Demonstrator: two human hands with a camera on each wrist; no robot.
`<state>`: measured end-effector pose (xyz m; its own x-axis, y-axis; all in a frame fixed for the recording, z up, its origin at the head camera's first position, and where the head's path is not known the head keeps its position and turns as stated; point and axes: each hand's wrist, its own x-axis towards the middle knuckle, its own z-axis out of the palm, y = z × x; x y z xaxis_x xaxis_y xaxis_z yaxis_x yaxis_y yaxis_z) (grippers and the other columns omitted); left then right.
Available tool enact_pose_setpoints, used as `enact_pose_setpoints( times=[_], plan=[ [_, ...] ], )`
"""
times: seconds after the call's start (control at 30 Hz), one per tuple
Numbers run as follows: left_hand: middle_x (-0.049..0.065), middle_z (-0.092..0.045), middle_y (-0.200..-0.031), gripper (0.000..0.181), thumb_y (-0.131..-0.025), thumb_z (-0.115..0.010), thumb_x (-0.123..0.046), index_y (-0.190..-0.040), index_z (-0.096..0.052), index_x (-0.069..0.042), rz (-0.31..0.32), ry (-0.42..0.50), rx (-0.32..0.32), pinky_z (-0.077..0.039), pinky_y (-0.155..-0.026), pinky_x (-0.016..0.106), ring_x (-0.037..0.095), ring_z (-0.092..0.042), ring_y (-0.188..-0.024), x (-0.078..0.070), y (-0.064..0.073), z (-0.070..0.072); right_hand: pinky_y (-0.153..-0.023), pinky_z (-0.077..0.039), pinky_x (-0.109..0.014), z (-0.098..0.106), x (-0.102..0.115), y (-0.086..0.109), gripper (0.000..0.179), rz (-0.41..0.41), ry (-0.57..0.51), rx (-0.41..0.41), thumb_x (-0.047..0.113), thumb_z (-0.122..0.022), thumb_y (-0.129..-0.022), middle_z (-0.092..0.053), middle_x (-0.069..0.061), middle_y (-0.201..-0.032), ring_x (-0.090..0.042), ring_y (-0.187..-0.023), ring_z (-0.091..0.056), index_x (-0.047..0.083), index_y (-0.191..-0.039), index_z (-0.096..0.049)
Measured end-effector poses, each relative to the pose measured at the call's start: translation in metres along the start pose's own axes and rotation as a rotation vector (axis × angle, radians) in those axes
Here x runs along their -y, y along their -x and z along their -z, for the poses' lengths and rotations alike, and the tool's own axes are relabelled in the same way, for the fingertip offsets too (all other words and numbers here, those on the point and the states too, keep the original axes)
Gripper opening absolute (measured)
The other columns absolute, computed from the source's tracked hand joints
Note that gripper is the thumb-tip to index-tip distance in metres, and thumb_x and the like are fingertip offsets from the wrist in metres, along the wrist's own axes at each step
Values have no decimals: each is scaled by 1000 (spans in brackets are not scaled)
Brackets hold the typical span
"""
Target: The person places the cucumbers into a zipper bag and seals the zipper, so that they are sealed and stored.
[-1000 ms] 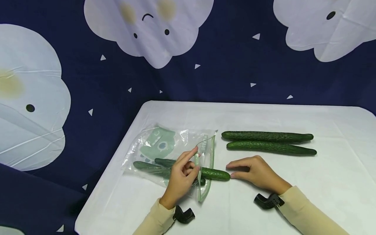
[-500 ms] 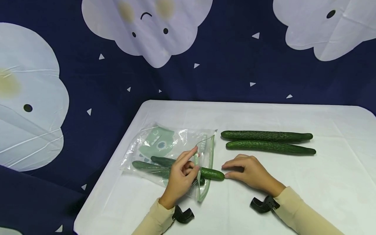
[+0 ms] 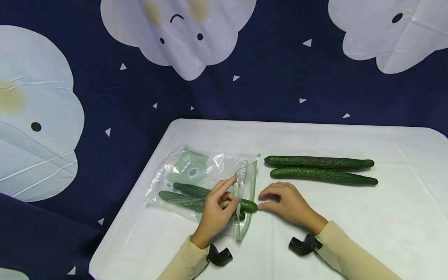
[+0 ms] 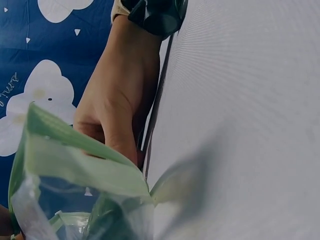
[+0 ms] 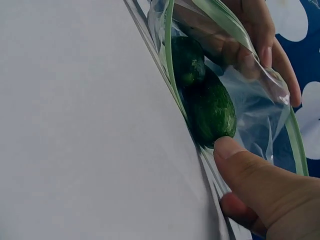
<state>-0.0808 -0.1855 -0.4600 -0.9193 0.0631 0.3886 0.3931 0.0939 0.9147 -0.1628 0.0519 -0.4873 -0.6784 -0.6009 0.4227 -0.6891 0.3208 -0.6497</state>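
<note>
The left hand (image 3: pixel 215 212) pinches the upper flap of a clear bag (image 3: pixel 218 163) by its green rim (image 3: pixel 252 186), thumb and fingers clamped on the plastic, so the mouth gapes towards three o'clock. At three o'clock from that hand, the right hand (image 3: pixel 290 204) has its thumb (image 5: pixel 245 165) apart from its fingers; the thumb tip touches the end of a cucumber (image 3: pixel 249 206) — touching, not gripping. This cucumber lies mostly inside the bag, its far end towards ten o'clock, its near end just past the rim. A second cucumber (image 3: pixel 175 198) lies alongside it within the bag, and the right wrist view shows both rounded ends close together in the mouth. A green print (image 3: pixel 189 169) marks the bag at eleven o'clock. Between one and two o'clock from the right hand, a loose pair (image 3: pixel 323 176) of longer cucumbers lies on the white table (image 3: pixel 402 217), nearly parallel. Both wrists carry black cameras (image 3: pixel 219 256) beside beige sleeves (image 3: pixel 187 258). Beyond the table, at twelve o'clock, hangs a navy cloth (image 3: pixel 273 62) with pale clouds (image 3: pixel 189 46).
</note>
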Motion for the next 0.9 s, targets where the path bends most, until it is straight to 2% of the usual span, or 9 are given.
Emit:
enact_pose_setpoints(
  times=[0.13, 0.23, 0.37, 0.53, 0.63, 0.77, 0.9],
  plan=[
    [17, -55, -131, 60, -94, -61, 13, -151, -46, 2, 5, 3, 1, -50, -59, 19, 11, -59, -78, 1, 0, 0, -69, -45, -27, -5, 5, -6, 19, -36, 37, -13, 37, -90, -78, -66, 19, -82, -3, -73, -57, 27, -88, -76],
    [17, -55, -131, 62, -94, -61, 12, -152, -48, -3, 4, -1, 1, -49, -59, 18, 11, -59, -78, 1, 0, 0, -66, -42, -26, -10, 6, -10, 22, -49, 71, -28, 39, -91, -76, -60, 20, -76, -3, -68, -52, 28, -82, -73],
    [18, -55, -132, 63, -94, -61, 11, -152, -49, -8, 0, -7, 1, -49, -59, 18, 12, -59, -78, 0, 0, 0, -66, -39, -27, -15, 7, -15, 27, -56, 123, -47, 43, -92, -73, -53, 22, -69, -1, -63, -48, 29, -76, -69],
    [17, -55, -132, 61, -94, -60, 11, -152, -47, 0, -1, -18, 7, -49, -58, 18, 11, -59, -78, -1, 0, 1, -71, -36, -32, -19, 10, -19, 32, -84, 162, -47, 48, -91, -73, -48, 23, -66, 1, -61, -43, 33, -71, -63],
    [18, -55, -132, 60, -94, -61, 12, -151, -46, 2, -7, -16, 6, -49, -58, 18, 11, -59, -79, -1, 0, 2, -70, -37, -31, -18, 10, -18, 30, -85, 144, -47, 48, -90, -74, -50, 21, -67, 0, -61, -45, 32, -72, -65],
    [25, -54, -131, 62, -93, -61, 13, -152, -47, -2, -29, 2, 10, -49, -57, 19, 11, -59, -78, 1, 0, 1, -66, -45, -26, -9, 10, -11, 22, -106, 59, -35, 42, -90, -77, -57, 21, -73, -3, -66, -52, 29, -82, -73],
    [26, -54, -130, 63, -93, -61, 13, -152, -48, -5, -38, 8, 12, -49, -57, 19, 10, -58, -78, 2, 1, 1, -72, -52, -25, 5, 7, 0, 21, -174, -47, -16, 38, -87, -82, -66, 22, -83, -2, -76, -62, 26, -96, -79]
  ],
)
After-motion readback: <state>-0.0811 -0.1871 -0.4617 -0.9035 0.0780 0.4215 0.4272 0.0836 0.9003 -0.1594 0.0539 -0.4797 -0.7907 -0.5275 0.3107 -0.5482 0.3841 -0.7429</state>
